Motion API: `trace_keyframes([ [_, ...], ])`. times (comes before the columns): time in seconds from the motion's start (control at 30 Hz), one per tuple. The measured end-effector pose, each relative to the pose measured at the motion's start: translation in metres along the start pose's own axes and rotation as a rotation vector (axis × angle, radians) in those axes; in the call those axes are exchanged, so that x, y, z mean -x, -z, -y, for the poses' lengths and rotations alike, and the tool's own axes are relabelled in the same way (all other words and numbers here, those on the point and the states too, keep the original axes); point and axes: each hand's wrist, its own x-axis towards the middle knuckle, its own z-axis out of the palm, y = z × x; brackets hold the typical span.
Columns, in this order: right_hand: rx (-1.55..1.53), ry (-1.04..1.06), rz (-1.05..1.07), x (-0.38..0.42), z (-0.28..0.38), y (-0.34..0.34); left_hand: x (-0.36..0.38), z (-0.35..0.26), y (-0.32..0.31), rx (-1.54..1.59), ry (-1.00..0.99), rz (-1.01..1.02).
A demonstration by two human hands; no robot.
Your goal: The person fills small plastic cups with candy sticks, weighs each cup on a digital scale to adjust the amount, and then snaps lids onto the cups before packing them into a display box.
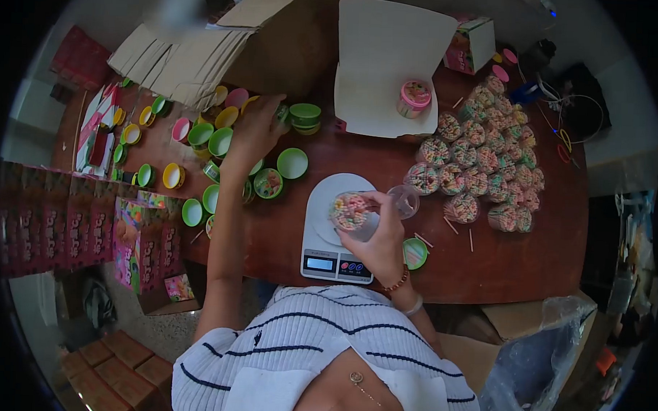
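A clear cup (349, 212) of coloured sticks is over the white scale (318, 230), gripped by the fingers (373, 200) of the right hand (378, 240); the left hand (256, 130) is among coloured lids (293, 163), its hold unclear; filled cups (478, 158) crowd the surface (515, 268) rightward

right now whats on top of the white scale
A clear cup of pastel sticks shows over the white scale, held in the right hand. The scale's surface directly behind them is covered, so whether the cup touches it can't be told.
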Motion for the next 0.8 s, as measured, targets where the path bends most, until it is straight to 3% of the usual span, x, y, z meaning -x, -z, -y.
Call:
trace_keyframes([
  [0.1,0.055,0.103,0.032,-0.001,-0.011,-0.023,0.014,0.063,-0.018,-0.190,-0.113,-0.088],
  [0.23,-0.013,0.051,-0.042,0.005,-0.003,0.004,0.025,0.100,-0.017,-0.312,-0.178,-0.149],
  [0.3,-0.015,0.009,-0.150,0.008,-0.008,0.024,0.015,0.094,0.004,-0.162,0.092,0.044],
  [0.33,-0.020,-0.009,-0.203,0.011,-0.011,0.034,0.017,0.088,0.010,-0.194,-0.003,-0.111],
  [0.37,-0.046,-0.066,-0.280,0.014,-0.009,0.042,0.019,0.071,0.023,-0.188,0.008,-0.099],
  [0.43,-0.066,-0.124,-0.383,0.023,-0.010,0.059,0.034,0.034,0.043,-0.065,0.245,-0.259],
  [0.47,-0.068,-0.147,-0.418,0.029,-0.015,0.067,0.049,0.034,0.042,0.217,0.269,-0.286],
  [0.63,-0.005,-0.282,-0.471,0.047,-0.040,0.082,0.122,-0.040,0.062,0.513,0.383,0.159],
  [0.73,0.043,-0.314,-0.453,0.052,-0.054,0.082,0.152,-0.056,0.054,0.440,0.449,0.415],
  [0.8,0.070,-0.309,-0.437,0.051,-0.057,0.080,0.165,-0.057,0.046,0.408,0.491,0.482],
])
